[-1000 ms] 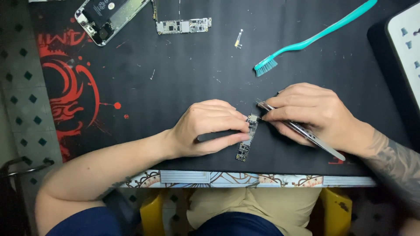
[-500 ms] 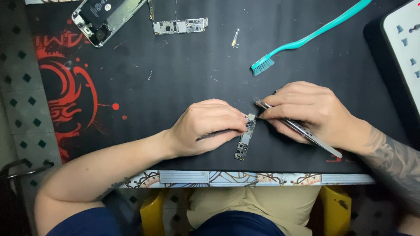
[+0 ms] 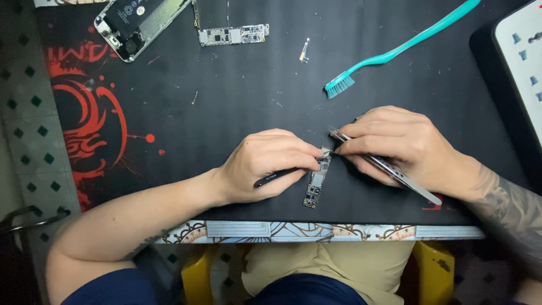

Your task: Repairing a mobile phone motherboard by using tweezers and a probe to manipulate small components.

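A narrow phone circuit board (image 3: 315, 185) lies on the black mat (image 3: 254, 107) near the table's front edge. My left hand (image 3: 265, 164) rests on the mat just left of the board and grips a thin black tool (image 3: 276, 177) whose tip reaches the board's upper end. My right hand (image 3: 398, 144) sits to the right and pinches silver tweezers (image 3: 389, 168). The tweezer tips meet the board's top end, beside the black tool's tip. What is held between the tips is too small to tell.
An opened phone body (image 3: 138, 22) and a second circuit board (image 3: 232, 35) lie at the back left. A small metal part (image 3: 305, 51) and a teal brush (image 3: 401, 48) lie further back. A white power strip (image 3: 522, 51) is at the right edge.
Both hands stay on the board with only slight shifts of the tool tips. The view has drifted a little.
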